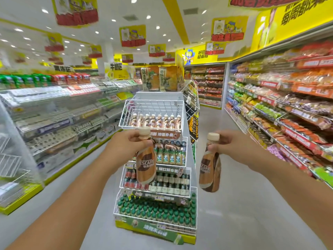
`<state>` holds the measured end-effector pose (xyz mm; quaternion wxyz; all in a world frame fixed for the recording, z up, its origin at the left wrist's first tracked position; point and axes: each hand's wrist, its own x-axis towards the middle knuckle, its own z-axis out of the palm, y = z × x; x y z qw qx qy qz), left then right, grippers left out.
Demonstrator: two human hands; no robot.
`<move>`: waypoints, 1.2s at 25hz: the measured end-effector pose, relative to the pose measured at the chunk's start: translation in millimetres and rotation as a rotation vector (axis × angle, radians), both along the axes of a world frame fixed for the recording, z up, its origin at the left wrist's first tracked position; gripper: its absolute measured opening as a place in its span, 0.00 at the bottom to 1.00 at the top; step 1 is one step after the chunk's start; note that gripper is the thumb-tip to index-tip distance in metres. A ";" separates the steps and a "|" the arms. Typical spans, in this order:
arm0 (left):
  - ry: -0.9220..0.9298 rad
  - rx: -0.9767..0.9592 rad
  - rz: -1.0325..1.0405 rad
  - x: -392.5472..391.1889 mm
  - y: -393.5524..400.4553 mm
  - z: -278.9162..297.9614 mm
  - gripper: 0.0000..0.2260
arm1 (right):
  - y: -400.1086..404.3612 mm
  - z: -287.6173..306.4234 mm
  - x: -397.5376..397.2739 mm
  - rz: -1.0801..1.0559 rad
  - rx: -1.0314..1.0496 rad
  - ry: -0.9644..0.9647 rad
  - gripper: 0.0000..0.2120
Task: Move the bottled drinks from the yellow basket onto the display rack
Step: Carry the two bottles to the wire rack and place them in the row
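Observation:
My left hand (126, 143) grips the neck of a brown coffee bottle (145, 165) with a beige cap, held upright in front of the white wire display rack (187, 141). My right hand (232, 144) grips a second, matching bottle (210, 172) by its neck, to the right of the rack. The rack's top wire basket (126, 112) holds a row of similar bottles along its back, with free room in front of them. Lower tiers are full of other bottled drinks. The yellow basket is out of view.
Long store shelves (59, 114) run along the left of the aisle. Shelves of packaged snacks (288, 109) line the right side. Grey floor (243, 204) lies open on both sides of the rack. A second rack (192, 98) stands behind the first.

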<state>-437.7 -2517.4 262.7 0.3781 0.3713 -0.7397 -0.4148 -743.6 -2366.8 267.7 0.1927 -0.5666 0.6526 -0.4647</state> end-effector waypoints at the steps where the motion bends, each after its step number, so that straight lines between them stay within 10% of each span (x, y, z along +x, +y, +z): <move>1: 0.007 0.002 0.015 -5.3 -21.9 -2.7 0.14 | -25.1 -2.8 -6.4 0.009 0.017 0.005 0.08; 30: -0.040 0.115 -0.312 -275.4 -618.1 -35.0 0.09 | -611.3 -35.8 -169.0 -0.215 0.109 0.005 0.17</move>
